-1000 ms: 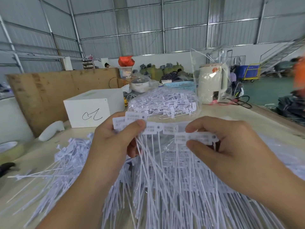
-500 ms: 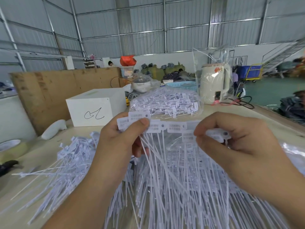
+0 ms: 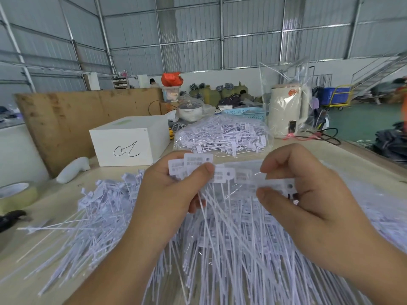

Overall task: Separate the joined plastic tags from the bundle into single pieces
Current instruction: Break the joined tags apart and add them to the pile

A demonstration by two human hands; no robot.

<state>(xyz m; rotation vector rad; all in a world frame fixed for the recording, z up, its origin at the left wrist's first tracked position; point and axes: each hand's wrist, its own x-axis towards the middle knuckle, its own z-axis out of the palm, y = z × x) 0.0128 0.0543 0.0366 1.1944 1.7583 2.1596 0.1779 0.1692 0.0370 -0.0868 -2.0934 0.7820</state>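
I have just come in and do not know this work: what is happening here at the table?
A person is pulling apart a strip of joined white plastic tags. The left hand pinches the tag heads at one end, and the right hand pinches a tag at the other end, which looks blurred. Loose tags lie in a pile on the table. A clear bag of tags lies behind.

The right hand (image 3: 308, 194) has pulled its tag (image 3: 279, 186) down, away from the strip (image 3: 222, 172).
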